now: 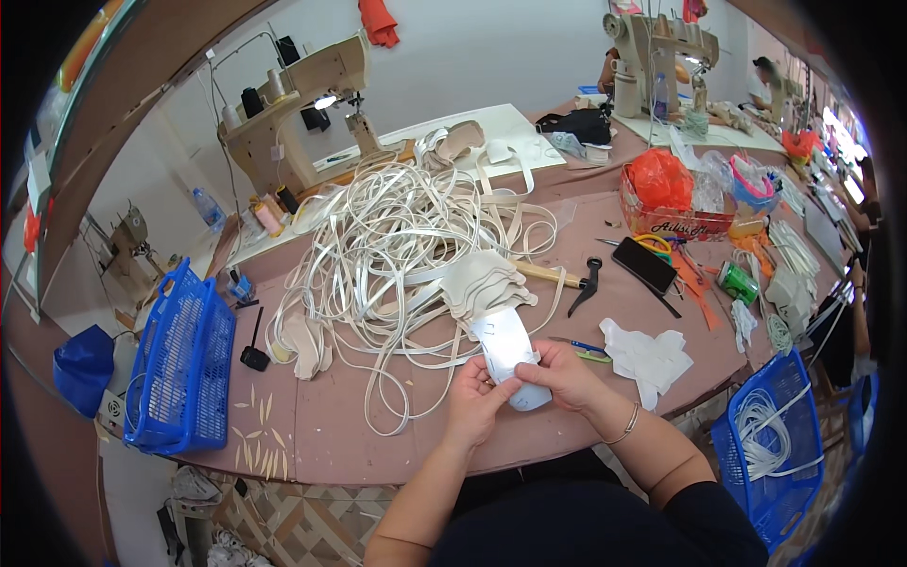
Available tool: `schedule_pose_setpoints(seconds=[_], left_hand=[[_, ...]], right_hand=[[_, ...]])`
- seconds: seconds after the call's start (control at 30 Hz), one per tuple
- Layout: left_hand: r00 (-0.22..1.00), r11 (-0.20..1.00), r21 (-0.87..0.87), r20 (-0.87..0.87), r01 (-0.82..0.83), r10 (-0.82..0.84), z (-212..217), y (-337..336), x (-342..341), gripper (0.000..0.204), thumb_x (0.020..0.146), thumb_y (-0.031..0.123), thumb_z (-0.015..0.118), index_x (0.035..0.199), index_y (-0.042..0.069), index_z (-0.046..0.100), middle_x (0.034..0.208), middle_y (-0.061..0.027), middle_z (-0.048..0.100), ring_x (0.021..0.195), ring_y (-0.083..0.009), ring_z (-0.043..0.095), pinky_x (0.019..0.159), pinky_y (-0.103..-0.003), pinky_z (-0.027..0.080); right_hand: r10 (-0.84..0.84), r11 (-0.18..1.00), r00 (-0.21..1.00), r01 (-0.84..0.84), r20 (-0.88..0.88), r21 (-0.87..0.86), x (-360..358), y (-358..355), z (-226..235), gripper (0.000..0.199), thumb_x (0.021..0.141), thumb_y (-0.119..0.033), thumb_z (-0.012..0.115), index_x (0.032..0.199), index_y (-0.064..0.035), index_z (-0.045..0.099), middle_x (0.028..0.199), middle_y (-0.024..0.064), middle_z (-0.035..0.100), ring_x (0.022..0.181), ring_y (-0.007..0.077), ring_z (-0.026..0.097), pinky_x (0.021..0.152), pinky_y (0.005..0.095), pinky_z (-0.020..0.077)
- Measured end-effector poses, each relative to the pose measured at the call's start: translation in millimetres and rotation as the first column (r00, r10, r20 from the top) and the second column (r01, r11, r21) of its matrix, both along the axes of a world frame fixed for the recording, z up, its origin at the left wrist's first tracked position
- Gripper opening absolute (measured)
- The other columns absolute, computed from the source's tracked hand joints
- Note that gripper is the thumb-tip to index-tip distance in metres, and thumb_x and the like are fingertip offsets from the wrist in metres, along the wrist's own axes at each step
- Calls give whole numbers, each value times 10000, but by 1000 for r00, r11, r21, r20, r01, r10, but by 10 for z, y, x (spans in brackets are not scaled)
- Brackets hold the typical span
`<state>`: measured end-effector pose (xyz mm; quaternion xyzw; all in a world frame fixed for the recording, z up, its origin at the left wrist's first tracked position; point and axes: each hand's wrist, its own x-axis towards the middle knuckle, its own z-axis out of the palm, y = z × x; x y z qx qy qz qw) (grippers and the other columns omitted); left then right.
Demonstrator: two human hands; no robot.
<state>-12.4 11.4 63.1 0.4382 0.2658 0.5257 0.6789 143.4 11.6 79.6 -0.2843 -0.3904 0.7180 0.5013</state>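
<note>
Above the table's near edge, my left hand and my right hand are closed on a long, shiny white cut piece. It has small pen marks, and its lower end looks pale blue. My thumbs meet on top of it, while the fingers underneath are partly hidden. Just beyond its top end lies a stack of beige cut pieces. Behind that spreads a large tangle of white and cream strips. A few more beige pieces lie to the left.
A hammer, a black phone, thread snips and white scraps lie to the right. Blue baskets stand at the left; another basket with white cord sits low right. A sewing machine stands behind the tangle.
</note>
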Motion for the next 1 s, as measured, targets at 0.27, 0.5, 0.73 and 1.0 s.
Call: schedule_pose_setpoints(seconds=[0.27,0.5,0.73,1.0], left_hand=[[1000,997,-70,31,6,-3,80,-37,32,368,770,-41,621,1103,-1,470,1082,-111,548,974,-145,545,846,-269,455],[992,997,-24,100,-71,73,-10,-5,-26,343,787,-23,607,1099,13,468,1056,-105,562,960,-160,563,842,-289,468],[961,988,-143,260,-57,93,47,-23,39,342,795,-28,590,1108,13,459,1055,-107,562,968,-170,563,848,-303,466],[1000,994,-110,-5,0,-1,-29,-58,0,278,794,-39,601,1042,-2,481,1005,-83,557,913,-121,554,796,-244,461]], right_hand=[[-245,969,966,246,-78,-2,-178,-27,-5,196,849,-133,598,982,8,568,870,66,615,736,101,585,633,245,497],[-122,992,992,122,-12,-38,-166,0,105,183,841,-120,604,964,13,578,871,65,616,741,96,584,647,242,496],[-116,993,992,116,43,-10,-145,-50,-28,194,816,-117,638,941,23,588,839,55,618,722,82,580,638,216,484],[-293,946,941,260,170,191,-128,-34,-38,164,814,-116,639,891,20,590,799,38,613,688,57,557,611,200,464]])
